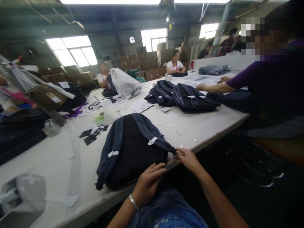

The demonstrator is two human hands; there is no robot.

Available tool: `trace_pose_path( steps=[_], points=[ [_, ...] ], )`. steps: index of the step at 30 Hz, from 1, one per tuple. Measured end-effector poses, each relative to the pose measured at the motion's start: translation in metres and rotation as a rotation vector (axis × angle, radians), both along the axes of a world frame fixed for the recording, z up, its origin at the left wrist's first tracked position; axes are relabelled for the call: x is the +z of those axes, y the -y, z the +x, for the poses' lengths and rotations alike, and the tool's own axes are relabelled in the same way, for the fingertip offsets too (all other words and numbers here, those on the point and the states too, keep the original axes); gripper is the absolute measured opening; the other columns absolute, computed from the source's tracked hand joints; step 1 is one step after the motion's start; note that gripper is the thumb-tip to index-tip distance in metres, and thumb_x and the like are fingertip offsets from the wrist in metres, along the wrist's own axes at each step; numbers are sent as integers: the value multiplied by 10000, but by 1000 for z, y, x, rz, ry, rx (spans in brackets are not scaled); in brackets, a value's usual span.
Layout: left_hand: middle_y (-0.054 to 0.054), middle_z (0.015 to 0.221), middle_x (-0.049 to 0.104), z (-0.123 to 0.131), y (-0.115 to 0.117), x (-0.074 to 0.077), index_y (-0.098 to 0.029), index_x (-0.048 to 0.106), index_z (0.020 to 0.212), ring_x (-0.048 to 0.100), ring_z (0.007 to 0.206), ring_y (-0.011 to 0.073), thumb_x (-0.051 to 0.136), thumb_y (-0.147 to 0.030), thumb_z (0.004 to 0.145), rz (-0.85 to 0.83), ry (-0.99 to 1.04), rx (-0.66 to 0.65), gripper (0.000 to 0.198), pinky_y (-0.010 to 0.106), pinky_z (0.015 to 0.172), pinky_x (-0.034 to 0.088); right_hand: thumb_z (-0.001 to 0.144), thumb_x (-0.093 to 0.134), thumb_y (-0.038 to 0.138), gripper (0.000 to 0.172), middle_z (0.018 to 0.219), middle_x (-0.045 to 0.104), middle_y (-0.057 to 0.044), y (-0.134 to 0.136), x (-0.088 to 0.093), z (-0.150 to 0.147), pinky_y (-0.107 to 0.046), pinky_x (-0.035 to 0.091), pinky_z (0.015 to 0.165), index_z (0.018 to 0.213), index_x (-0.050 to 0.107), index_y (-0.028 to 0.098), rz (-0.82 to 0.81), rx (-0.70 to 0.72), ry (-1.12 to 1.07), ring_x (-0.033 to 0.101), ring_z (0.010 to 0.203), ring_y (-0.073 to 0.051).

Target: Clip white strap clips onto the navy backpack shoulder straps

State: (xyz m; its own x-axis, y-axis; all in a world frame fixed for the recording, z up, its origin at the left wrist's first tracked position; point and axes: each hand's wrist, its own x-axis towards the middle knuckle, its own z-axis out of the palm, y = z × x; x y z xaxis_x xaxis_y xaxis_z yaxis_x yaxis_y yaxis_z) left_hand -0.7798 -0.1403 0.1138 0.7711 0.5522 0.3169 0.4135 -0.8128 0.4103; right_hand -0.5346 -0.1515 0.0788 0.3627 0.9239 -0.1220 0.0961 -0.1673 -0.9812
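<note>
A dark navy and black backpack (135, 148) lies on the white table in front of me, its padded straps facing up. White paper wraps sit around both straps. My right hand (188, 160) pinches the lower end of the right-hand strap (163, 142) beside the table edge. With fingers stretched out, my left hand (149, 180) rests at the bag's near bottom edge. A bracelet circles the left wrist.
Black tags (91, 136) and a green tape roll (99, 118) lie beyond the bag. Two more backpacks (193, 98) sit further right, near a co-worker in purple (268, 82). At the lower left stands a grey box (26, 196). A metal stool (256, 164) is right, below the table.
</note>
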Motion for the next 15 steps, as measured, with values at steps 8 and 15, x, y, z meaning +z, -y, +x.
trace_pose_path(
  steps=[8, 15],
  points=[
    [-5, 1400, 464, -136, -65, 44, -301, 456, 1335, 421, 1291, 233, 422, -348, 916, 283, 25, 541, 424, 443, 1081, 371, 898, 486, 365, 448, 1427, 431, -46, -33, 53, -42, -497, 220, 1133, 1336, 470, 271, 446, 164, 1043, 328, 1355, -249],
    [69, 1497, 281, -126, -72, -30, -228, 357, 1406, 242, 1377, 294, 446, -398, 889, 255, -233, 481, 552, 530, 1106, 270, 867, 521, 470, 595, 1531, 202, -60, -65, 19, -79, -544, 155, 1138, 1404, 357, 275, 305, 526, 1062, 176, 1408, -288]
  ],
)
